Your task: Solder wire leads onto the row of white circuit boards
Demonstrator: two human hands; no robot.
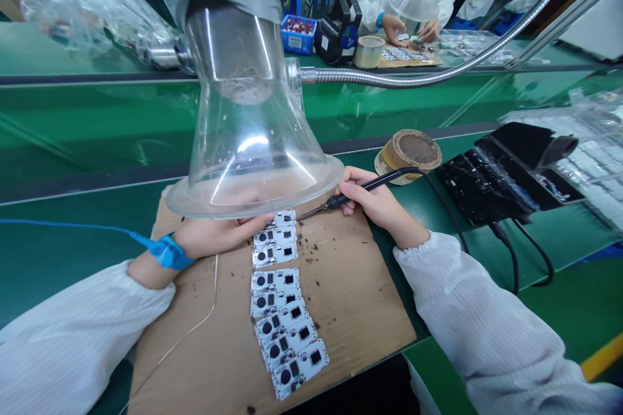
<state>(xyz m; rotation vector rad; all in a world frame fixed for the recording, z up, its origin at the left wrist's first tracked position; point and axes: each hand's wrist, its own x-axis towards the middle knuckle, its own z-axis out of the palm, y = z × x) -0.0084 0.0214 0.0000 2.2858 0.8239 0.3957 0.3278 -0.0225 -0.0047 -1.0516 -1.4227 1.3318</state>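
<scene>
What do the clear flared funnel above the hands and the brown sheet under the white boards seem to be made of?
The clear flared funnel looks like rigid transparent plastic, possibly glass: it is glossy, with sharp reflections and a smooth rim. The brown sheet looks like plain cardboard: matte and unfinished, with a cut edge.

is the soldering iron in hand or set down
In hand: the right hand grips the soldering iron, tip beside the top circuit board.
</scene>
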